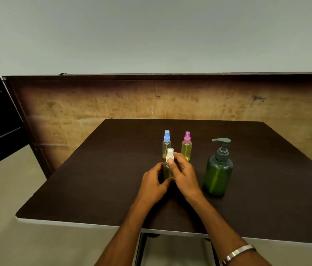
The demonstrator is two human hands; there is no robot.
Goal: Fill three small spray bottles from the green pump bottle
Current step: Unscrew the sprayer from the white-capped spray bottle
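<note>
Silver bracelet (238, 253) sits on my right wrist. Both my hands hold the white-capped bottle (169, 166) on the dark tabletop (93, 179). My left hand (154, 184) curls its fingers round the bottle's yellow body, and my right hand (184, 174) pinches it near the white cap. Behind this bottle stand the blue-capped bottle (166, 144) and the pink-capped bottle (186, 147), both holding yellow liquid. Right of it stands the green pump bottle (218, 169).
</note>
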